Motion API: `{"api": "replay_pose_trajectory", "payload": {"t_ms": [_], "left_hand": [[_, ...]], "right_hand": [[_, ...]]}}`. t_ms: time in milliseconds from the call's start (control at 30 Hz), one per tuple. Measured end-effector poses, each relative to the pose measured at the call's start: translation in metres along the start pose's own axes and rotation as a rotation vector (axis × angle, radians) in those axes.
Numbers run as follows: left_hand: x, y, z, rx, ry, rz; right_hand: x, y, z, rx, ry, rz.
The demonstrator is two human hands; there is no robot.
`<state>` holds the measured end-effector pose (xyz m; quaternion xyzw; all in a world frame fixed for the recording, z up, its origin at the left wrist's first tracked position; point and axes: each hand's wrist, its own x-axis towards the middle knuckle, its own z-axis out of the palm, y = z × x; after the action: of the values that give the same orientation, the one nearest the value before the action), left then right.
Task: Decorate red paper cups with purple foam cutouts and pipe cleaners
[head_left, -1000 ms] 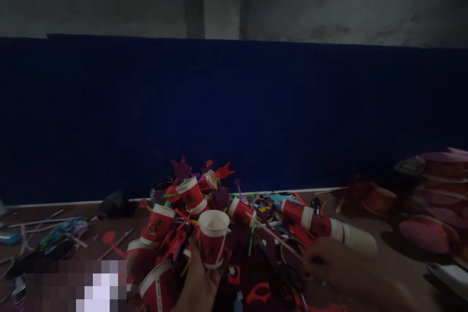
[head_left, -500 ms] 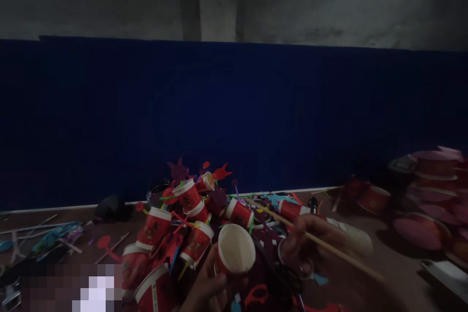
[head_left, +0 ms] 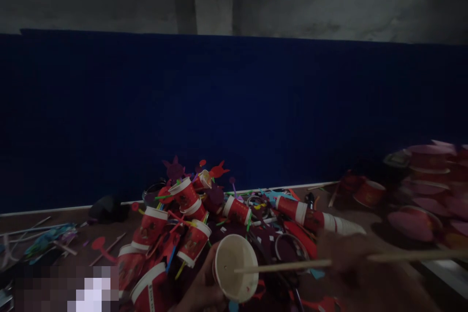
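Red cups (head_left: pixel 149 226): crowding left hand (head_left: pixel 204 283).
Nested cups (head_left: pixel 315 220): blocking beyond right hand (head_left: pixel 354 261).
Blue panel (head_left: pixel 234 112): backing open air above.

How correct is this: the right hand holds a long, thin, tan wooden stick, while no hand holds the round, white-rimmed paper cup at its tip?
One part is wrong: the left hand holds the round, white-rimmed paper cup, as the head view shows. The right hand does hold the long, thin, tan wooden stick.

craft workspace: paper cups (head_left: pixel 234 249), bright cutouts (head_left: pixel 219 169), blue partition (head_left: pixel 234 112)
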<state>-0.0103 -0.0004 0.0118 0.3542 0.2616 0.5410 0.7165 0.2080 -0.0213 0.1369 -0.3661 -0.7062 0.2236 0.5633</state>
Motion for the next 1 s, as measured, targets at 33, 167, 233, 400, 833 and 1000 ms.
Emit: {"api": "replay_pose_trajectory", "payload": {"t_ms": [33,167,233,400,833,1000], "left_hand": [[0.0,0.0,0.002,0.005,0.003,0.009],[-0.001,-0.002,0.004,0.047,0.036,0.039],[-0.003,-0.003,0.003,0.08,0.063,0.051],[-0.004,-0.006,0.004,0.207,0.125,0.063],[-0.008,0.0,0.004,0.328,0.087,0.057],[-0.009,-0.008,0.014,0.347,0.217,0.091]], "right_hand": [[0.001,-0.002,0.004,0.003,-0.022,-0.011],[0.009,-0.009,0.02,-0.002,-0.115,-0.045],[0.013,-0.012,0.026,-0.012,-0.149,-0.054],[0.015,-0.013,0.031,-0.064,-0.189,-0.071],[0.012,-0.006,0.033,-0.12,-0.259,-0.043],[0.013,-0.011,0.039,-0.11,-0.259,-0.051]]}}
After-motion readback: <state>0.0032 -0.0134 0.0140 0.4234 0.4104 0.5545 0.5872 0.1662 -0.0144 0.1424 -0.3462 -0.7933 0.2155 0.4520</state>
